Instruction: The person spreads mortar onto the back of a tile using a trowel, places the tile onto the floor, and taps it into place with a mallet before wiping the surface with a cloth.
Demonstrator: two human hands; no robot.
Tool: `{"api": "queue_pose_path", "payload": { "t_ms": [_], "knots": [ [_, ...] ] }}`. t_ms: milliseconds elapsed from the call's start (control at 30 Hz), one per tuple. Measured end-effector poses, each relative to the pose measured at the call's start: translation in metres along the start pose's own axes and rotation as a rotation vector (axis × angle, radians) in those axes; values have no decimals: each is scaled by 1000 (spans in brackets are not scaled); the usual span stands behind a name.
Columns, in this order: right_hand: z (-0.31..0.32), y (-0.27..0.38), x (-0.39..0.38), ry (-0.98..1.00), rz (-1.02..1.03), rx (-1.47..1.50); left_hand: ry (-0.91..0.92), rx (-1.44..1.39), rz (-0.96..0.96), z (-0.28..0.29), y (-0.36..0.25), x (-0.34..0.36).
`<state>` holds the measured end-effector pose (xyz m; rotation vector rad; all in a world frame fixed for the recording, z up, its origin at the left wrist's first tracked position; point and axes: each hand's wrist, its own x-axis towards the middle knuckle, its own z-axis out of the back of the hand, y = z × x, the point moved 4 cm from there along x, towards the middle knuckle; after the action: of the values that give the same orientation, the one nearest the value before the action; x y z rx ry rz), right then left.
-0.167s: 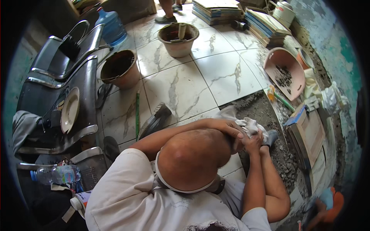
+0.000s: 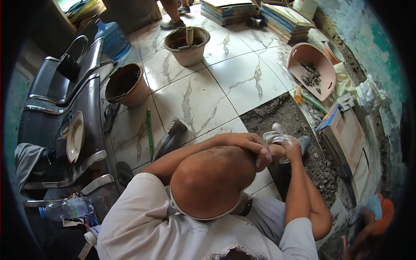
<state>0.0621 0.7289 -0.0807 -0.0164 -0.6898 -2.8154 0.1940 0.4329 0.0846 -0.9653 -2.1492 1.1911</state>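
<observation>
My right hand is closed on a crumpled white cloth at my lower leg, close to my dark-shod foot. Across my bent knee reaches my left arm. Its hand, my left hand, hangs loosely over the shin with the thumb apart from the fingers and nothing visible in it; the fingertips are partly hidden. Under the cloth and foot lies an untiled strip of grey rubble and mortar.
Two buckets stand on the marbled tiles, one with a tool in it. To the right are a pink scoop-shaped container with rubble, a green-handled tool and stacked tiles. Metal chairs line the left; another person's legs stand behind.
My right hand has shifted slightly right, taking the cloth away from my left hand. The left hand now hangs apart from the cloth. The view has tilted a little.
</observation>
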Motion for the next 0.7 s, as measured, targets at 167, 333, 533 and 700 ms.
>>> {"api": "queue_pose_path", "payload": {
  "t_ms": [167, 333, 533, 700],
  "knots": [
    [68, -29, 11, -118, -109, -89, -86, 52, -74, -14, -15, -31],
    [90, 41, 20, -405, 189, 163, -121, 93, -99, -27, -27, -36],
    [-3, 98, -38, -360, -56, 322, -137, 133, -127, -39, -36, -38],
    [-17, 77, -76, -403, -297, 1114, -154, 167, -146, -43, -40, -44]
  ]
}}
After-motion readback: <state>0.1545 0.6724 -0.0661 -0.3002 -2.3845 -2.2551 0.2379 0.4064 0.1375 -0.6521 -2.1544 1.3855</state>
